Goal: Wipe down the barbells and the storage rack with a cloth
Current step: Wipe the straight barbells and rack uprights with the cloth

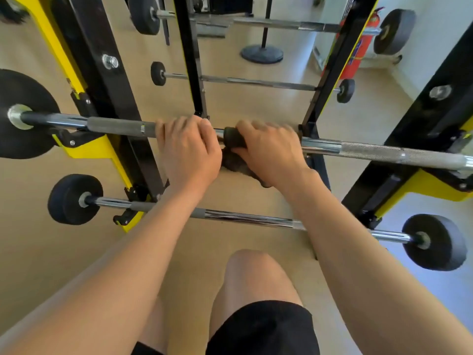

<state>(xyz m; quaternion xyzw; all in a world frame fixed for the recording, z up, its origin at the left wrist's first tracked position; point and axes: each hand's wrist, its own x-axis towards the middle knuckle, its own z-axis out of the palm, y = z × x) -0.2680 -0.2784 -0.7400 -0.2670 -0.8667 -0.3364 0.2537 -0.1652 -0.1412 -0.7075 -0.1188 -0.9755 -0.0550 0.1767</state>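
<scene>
2 hands on the middle barbell (371,150) of the storage rack (112,98).
Left hand (188,152) curls bare round its centre; right hand (268,152) fingers wrap the dark cloth (234,137) around it just beside.

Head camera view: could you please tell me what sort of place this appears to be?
Most likely a gym: fixed-weight barbells rest on a black-and-yellow storage rack, and a red fire extinguisher stands by the wall.

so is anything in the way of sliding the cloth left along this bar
Yes: the left hand grips the same barbell right beside the cloth that the right hand holds around it. Past that hand, the bar looks bare up to the rack upright.
</scene>
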